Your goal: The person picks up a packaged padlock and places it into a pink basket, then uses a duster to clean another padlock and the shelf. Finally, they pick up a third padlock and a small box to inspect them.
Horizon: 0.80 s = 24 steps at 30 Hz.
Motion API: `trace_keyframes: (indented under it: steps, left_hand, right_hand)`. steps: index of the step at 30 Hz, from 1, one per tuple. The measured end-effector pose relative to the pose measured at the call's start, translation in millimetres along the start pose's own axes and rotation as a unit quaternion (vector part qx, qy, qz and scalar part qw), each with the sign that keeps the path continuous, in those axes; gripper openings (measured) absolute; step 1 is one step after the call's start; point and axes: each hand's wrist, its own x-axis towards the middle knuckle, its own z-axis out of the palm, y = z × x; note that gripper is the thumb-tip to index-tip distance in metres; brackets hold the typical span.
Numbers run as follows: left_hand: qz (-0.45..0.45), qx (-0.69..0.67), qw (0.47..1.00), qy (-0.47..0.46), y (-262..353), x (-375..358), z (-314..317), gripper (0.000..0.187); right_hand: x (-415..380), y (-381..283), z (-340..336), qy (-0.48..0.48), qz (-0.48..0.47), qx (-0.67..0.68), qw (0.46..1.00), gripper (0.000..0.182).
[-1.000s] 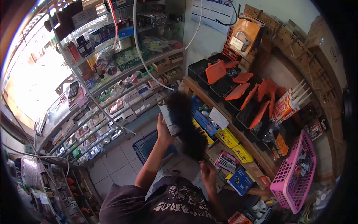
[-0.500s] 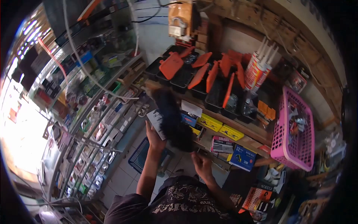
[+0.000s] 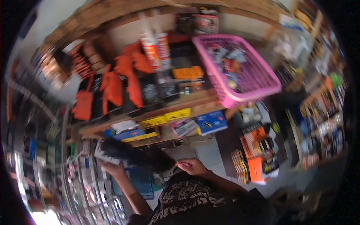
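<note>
My right hand [image 3: 194,167] is closed round the pink handle of a dark feather duster [image 3: 144,156], its fluffy head stretching left across my front. My left hand [image 3: 113,169] grips a flat white box [image 3: 100,153] from below, its fingers partly blurred. The tip of the duster overlaps the box and hides part of its face. Beyond both hands is the shelf edge, with yellow boxes [image 3: 177,114] and a blue box [image 3: 212,123] beneath it.
Black bins with orange lids [image 3: 112,90] line the shelf, beside sealant tubes [image 3: 150,50] and a pink basket [image 3: 249,98] of small packets. Wire racks [image 3: 71,176] stand at the left. A blue basket [image 3: 144,183] sits low by my left arm. Orange boxes [image 3: 256,169] lie at the right.
My view has swung to the right, so the shelf and pink basket sit further left. The duster has turned from nearly upright to sideways; both hands keep their holds.
</note>
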Motion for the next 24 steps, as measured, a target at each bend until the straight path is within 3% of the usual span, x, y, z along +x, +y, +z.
trace_keyframes:
  steps: [2, 3, 4, 5, 6, 8, 10, 12, 13, 16, 18, 19, 20, 21, 22, 24]
  left_hand:
    - [0.065, 0.077, 0.995, 0.005, -9, 7, -5, 0.061]
    - [0.097, 0.115, 0.989, 0.011, -13, 10, -8, 0.063]
    - [0.024, -0.012, 0.999, 0.041, -5, -4, 18, 0.064]
    - [0.014, -0.008, 0.999, 0.033, -9, 0, 19, 0.064]
    - [-0.010, -0.030, 0.999, 0.003, -11, 3, 15, 0.064]
    - [-0.039, -0.051, 0.998, -0.029, -15, 5, 9, 0.064]
    - [-0.031, -0.010, 0.998, -0.050, -19, 3, 6, 0.062]
    - [0.008, 0.068, 0.996, -0.062, -27, 4, 1, 0.061]
    - [0.052, 0.144, 0.986, -0.071, -31, 4, -2, 0.059]
    - [0.045, 0.145, 0.985, -0.078, -35, 11, -6, 0.058]
    - [-0.008, 0.068, 0.997, -0.035, -26, -2, 19, 0.058]
    - [-0.058, -0.011, 0.998, 0.012, -22, -7, 30, 0.060]
    - [-0.053, -0.013, 0.998, 0.011, -24, 0, 21, 0.060]
    - [-0.056, -0.027, 0.997, -0.036, -26, 10, 7, 0.060]
    - [-0.058, -0.041, 0.994, -0.084, -27, 19, -8, 0.061]
    - [-0.059, -0.040, 0.995, -0.075, -22, 15, -6, 0.061]
  right_hand:
    - [-10, 5, -10, 0.071, -0.065, 0.002, 0.995, 0.025]
    - [-14, -2, -13, 0.161, -0.131, -0.001, 0.978, 0.021]
    - [-19, 2, -18, 0.178, -0.125, -0.001, 0.976, 0.021]
    - [-23, 7, -24, 0.267, -0.153, -0.001, 0.951, 0.021]
    - [-25, 7, -30, 0.351, -0.180, -0.002, 0.919, 0.021]
    - [-28, 4, -41, 0.462, -0.171, 0.140, 0.859, 0.027]
    - [-22, -5, -63, 0.560, -0.142, 0.190, 0.794, 0.035]
    - [-14, -19, -88, 0.661, -0.109, 0.272, 0.691, 0.039]
    - [-14, 3, -102, 0.681, -0.096, 0.300, 0.661, 0.038]
    - [-14, 78, -142, 0.733, -0.047, 0.292, 0.613, 0.043]
    - [-12, 159, -171, 0.784, -0.007, 0.187, 0.592, 0.051]
    - [-8, 172, -180, 0.827, 0.014, 0.072, 0.557, 0.053]
    - [-7, 177, -187, 0.856, 0.034, -0.044, 0.514, 0.055]
    - [-13, 178, -193, 0.835, 0.111, -0.035, 0.537, 0.058]
    - [-16, 178, -200, 0.834, 0.110, -0.032, 0.539, 0.058]
    - [-26, 187, -219, 0.785, 0.231, -0.043, 0.574, 0.060]
